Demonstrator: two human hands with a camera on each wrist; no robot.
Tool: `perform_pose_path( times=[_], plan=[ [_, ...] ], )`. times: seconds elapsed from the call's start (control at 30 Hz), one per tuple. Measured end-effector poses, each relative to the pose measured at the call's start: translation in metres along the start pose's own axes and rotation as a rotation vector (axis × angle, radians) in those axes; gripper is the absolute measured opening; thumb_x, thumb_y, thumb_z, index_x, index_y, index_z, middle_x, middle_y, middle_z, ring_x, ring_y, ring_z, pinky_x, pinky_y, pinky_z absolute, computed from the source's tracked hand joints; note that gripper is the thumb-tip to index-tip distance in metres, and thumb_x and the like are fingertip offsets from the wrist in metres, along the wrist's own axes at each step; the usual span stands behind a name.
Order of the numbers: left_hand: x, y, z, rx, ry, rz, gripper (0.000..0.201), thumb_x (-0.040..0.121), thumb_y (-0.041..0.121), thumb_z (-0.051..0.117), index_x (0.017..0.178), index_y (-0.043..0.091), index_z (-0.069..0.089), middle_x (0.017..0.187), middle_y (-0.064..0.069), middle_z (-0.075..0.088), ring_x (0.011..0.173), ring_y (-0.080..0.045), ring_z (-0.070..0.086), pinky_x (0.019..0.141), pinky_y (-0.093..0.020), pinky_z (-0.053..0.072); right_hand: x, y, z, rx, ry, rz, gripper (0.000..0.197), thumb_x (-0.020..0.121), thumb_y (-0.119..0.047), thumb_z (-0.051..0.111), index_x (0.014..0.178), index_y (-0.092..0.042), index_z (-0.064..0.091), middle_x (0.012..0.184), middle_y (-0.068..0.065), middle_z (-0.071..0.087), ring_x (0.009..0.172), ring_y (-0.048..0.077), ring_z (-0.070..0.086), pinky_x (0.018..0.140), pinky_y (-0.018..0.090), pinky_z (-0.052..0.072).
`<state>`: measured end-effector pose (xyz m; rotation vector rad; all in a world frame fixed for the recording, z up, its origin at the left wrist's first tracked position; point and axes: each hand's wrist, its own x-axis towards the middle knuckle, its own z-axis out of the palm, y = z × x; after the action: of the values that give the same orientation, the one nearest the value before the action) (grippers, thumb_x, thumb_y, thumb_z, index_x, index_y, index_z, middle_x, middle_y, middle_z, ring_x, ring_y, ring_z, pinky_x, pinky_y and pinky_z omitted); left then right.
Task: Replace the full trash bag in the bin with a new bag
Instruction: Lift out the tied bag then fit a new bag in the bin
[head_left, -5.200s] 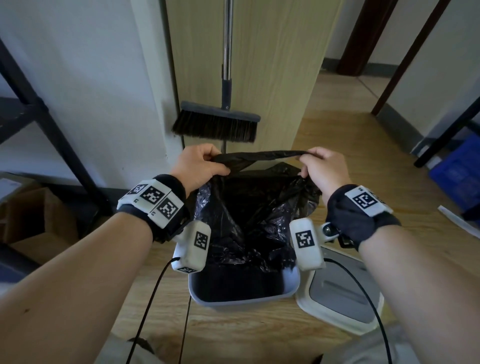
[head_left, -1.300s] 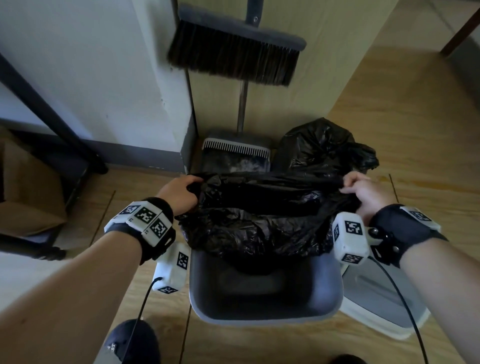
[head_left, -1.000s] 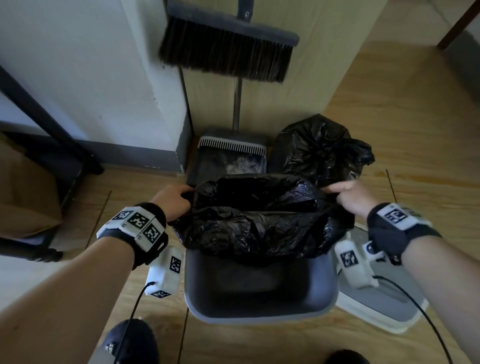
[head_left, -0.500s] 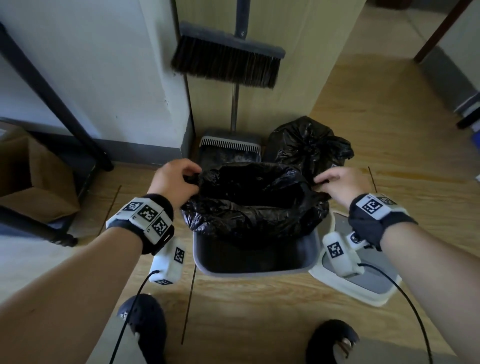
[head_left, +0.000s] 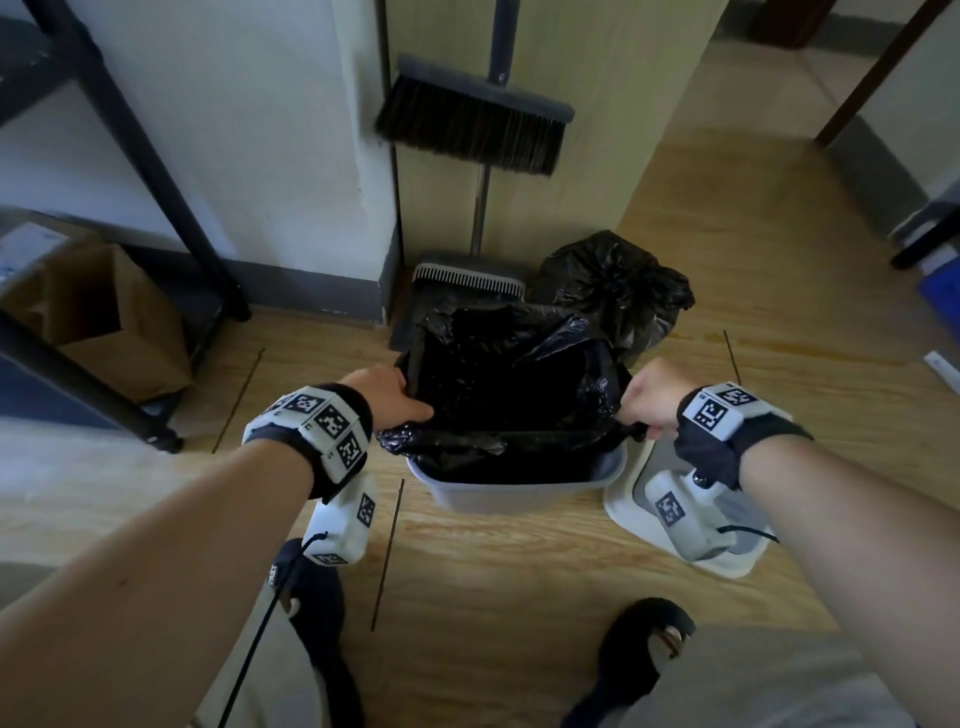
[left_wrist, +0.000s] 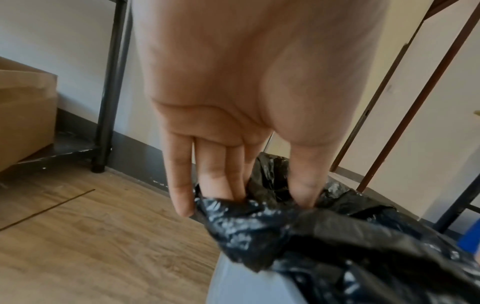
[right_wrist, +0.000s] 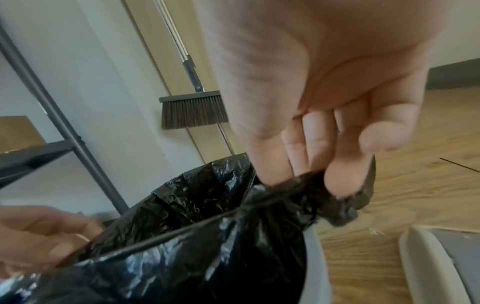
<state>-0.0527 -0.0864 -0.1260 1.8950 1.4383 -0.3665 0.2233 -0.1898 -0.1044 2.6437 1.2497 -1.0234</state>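
Observation:
A grey bin (head_left: 519, 496) stands on the wooden floor with a new black bag (head_left: 509, 374) spread inside it. The bag's far edge lies over the bin's far rim; its near edge is stretched taut between my hands above the near rim. My left hand (head_left: 392, 395) pinches the bag's near left corner (left_wrist: 249, 216) between thumb and fingers. My right hand (head_left: 644, 402) pinches the near right corner (right_wrist: 335, 205). The full, tied black bag (head_left: 613, 288) sits on the floor behind the bin at the right.
The bin's white lid (head_left: 623, 499) lies on the floor right of the bin. A broom (head_left: 472, 124) and dustpan (head_left: 467, 278) lean on the wall behind. A cardboard box (head_left: 114, 322) and black shelf frame (head_left: 135, 140) stand left. My feet (head_left: 644, 639) are near.
Both hands have slid from the bag's far corners back to the near corners, and the near edge is now pulled taut over the front of the bin. The camera has risen.

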Motion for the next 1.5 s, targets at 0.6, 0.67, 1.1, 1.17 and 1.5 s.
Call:
perform_pose_path(
  times=[0.6,0.67,1.1,1.17,1.5],
  plan=[
    [0.008,-0.013,0.006,-0.086,-0.226,0.008,0.061,0.074,0.002,0.072,0.127,0.013,0.042,0.122,-0.012,0.056,0.091,-0.032,0.065,0.073,-0.037,0.059,-0.006,0.005,0.014,0.004,-0.312,0.05,0.037,0.077,0.007,0.067,0.113,0.007,0.061,0.087,0.024,0.067,0.077,0.03,0.062,0.085,0.048,0.054],
    [0.008,-0.014,0.01,-0.091,-0.217,0.007,0.064,0.073,0.001,0.073,0.128,0.012,0.042,0.123,-0.014,0.056,0.099,-0.037,0.065,0.08,-0.043,0.058,-0.009,0.004,0.016,0.018,-0.306,0.047,0.037,0.076,0.01,0.066,0.113,0.008,0.06,0.08,0.021,0.064,0.07,0.028,0.062,0.082,0.046,0.055],
    [0.002,-0.01,0.008,-0.056,-0.169,0.097,0.102,0.049,0.03,0.079,0.136,0.026,0.025,0.118,-0.01,0.058,0.088,-0.034,0.069,0.067,-0.046,0.061,-0.028,-0.001,0.023,-0.126,-0.221,-0.069,0.057,0.066,-0.02,0.084,0.112,-0.015,0.05,0.073,-0.004,0.054,0.06,0.01,0.052,0.048,0.021,0.041],
    [0.002,-0.014,0.01,-0.114,-0.116,0.114,0.109,0.049,0.025,0.08,0.139,0.031,0.019,0.123,-0.011,0.055,0.093,-0.032,0.067,0.065,-0.044,0.061,-0.029,-0.003,0.023,-0.21,-0.115,-0.108,0.061,0.063,-0.025,0.085,0.111,-0.013,0.05,0.081,-0.005,0.057,0.069,0.012,0.056,0.056,0.024,0.044],
    [-0.003,-0.013,0.007,-0.114,-0.003,0.031,0.094,0.062,0.022,0.081,0.138,0.018,0.026,0.116,-0.011,0.056,0.087,-0.029,0.066,0.066,-0.039,0.06,-0.023,0.004,0.027,-0.17,-0.081,-0.206,0.023,0.065,-0.016,0.082,0.072,-0.021,0.062,0.085,0.0,0.062,0.081,0.018,0.057,0.063,0.026,0.044]
  ],
)
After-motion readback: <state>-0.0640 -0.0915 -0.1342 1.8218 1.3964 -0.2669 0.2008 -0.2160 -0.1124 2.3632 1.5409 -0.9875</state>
